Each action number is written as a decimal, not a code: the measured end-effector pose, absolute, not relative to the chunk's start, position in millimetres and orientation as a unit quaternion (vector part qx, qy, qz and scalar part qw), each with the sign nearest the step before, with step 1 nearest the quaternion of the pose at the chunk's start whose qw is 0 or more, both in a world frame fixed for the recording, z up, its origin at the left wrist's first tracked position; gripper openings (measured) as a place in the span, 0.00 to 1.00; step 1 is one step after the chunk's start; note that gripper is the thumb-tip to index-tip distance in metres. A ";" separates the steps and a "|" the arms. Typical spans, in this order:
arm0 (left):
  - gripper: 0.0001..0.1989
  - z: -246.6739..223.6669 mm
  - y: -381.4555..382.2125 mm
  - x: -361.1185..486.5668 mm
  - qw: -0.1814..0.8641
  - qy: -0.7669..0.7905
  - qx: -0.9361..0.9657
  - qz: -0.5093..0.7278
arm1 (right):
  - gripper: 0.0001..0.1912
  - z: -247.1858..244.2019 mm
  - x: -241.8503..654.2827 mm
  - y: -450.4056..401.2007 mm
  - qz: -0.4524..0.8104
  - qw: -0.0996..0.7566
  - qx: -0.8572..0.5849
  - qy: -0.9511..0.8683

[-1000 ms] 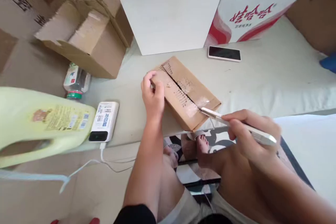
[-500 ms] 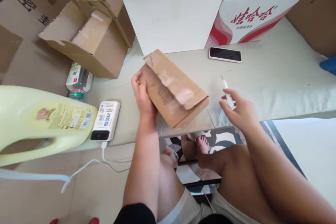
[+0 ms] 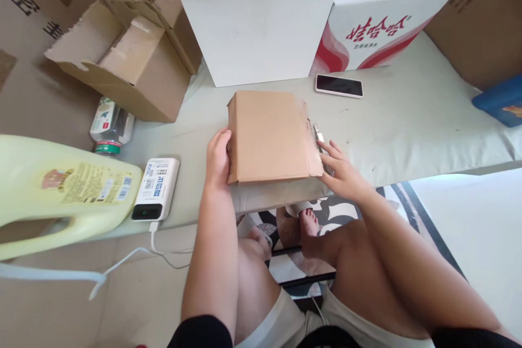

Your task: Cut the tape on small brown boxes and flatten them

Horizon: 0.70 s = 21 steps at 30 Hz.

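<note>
A small brown cardboard box (image 3: 267,136) sits near the front edge of the cloth-covered surface, a broad plain face turned up. My left hand (image 3: 219,159) grips its left side, thumb at the upper edge. On the opposite side my right hand (image 3: 342,174) has its fingers stretched out and apart, the tips at the box's right edge. Just beyond those fingers shows part of a slim white tool (image 3: 318,132); the rest is hidden, and its kind is unclear. Torn tape and printed marks run along the box's right side.
Opened cardboard boxes (image 3: 150,70) and a plastic bottle (image 3: 110,128) stand at left. Nearer are a power bank (image 3: 157,187) with a cable and a yellow jug (image 3: 69,190). White cartons (image 3: 261,32) rise behind; a phone (image 3: 339,86) lies before them.
The box has turned and lowered onto the surface, its plain face now up. My right hand has moved left to the box, its fingers spreading from around the white tool.
</note>
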State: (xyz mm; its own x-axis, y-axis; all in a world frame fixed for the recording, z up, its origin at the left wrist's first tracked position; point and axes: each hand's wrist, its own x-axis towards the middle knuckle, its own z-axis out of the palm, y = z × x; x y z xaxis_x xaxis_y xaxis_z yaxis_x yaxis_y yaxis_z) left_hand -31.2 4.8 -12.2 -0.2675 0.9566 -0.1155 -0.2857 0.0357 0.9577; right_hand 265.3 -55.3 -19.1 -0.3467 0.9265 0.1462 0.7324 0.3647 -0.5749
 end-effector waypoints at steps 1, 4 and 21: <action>0.12 -10.1 4.7 -33.6 0.496 0.524 0.324 0.612 | 0.24 -16.2 264.8 -55.7 0.245 0.268 -0.499 -0.786; 0.14 2.1 2.2 -41.6 0.462 0.577 0.307 0.600 | 0.28 -9.4 264.7 -59.7 0.331 0.374 -0.472 -0.726; 0.24 25.5 -22.2 -36.1 0.656 0.446 0.297 0.531 | 0.38 -18.7 245.5 -62.7 0.358 0.433 -0.587 -0.583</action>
State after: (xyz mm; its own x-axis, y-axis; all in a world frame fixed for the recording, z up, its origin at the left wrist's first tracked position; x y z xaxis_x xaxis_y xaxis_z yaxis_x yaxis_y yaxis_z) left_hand -36.1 -22.2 25.5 0.0377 0.9624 -0.2690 -0.4322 0.2584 0.8640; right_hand 245.5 -62.7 -18.7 0.0649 0.9943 0.0852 0.3744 0.0549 -0.9257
